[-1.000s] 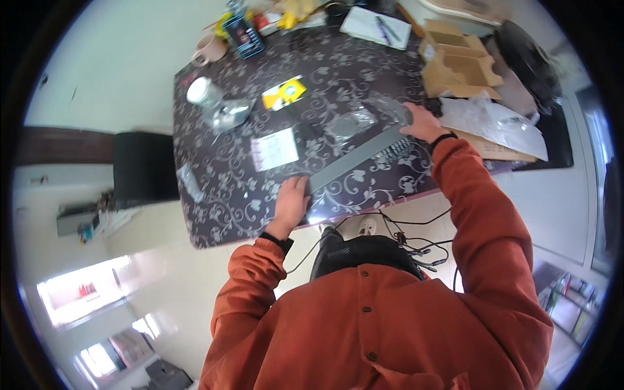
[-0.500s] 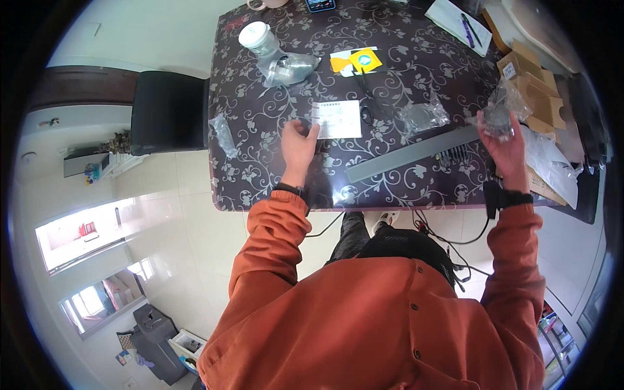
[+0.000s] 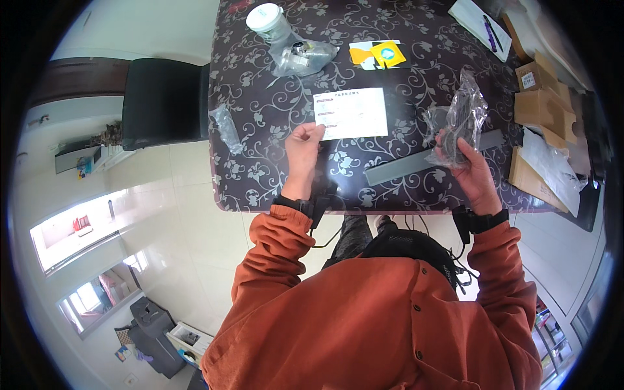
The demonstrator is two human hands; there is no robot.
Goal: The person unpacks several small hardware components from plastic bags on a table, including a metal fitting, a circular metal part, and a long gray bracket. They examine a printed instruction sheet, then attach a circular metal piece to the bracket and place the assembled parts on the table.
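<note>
My left hand (image 3: 303, 146) pinches the lower left corner of a white printed leaflet (image 3: 357, 117). My right hand (image 3: 473, 172) is closed around a crinkled clear plastic bag (image 3: 467, 107) with something dark in it, whose kind I cannot make out. The bag is held over a long flat grey bar (image 3: 400, 170) lying slantwise on the table. Just left of the bag, partly hidden by it, sits another clear bag (image 3: 434, 120) with a greyish thing inside.
A white-lidded tub (image 3: 265, 18) and a bag with metal parts (image 3: 304, 57) stand far left. Yellow packets (image 3: 387, 53) lie farther back. Open cardboard boxes (image 3: 546, 107) crowd the right edge; a notebook with pens (image 3: 481, 29) is behind. A small clear packet (image 3: 226, 129) lies left; a black chair (image 3: 166, 104) adjoins.
My right hand has moved left from the boxes and now holds a taller bag upright. My left hand has taken the leaflet's corner. The black thing beside the leaflet no longer shows.
</note>
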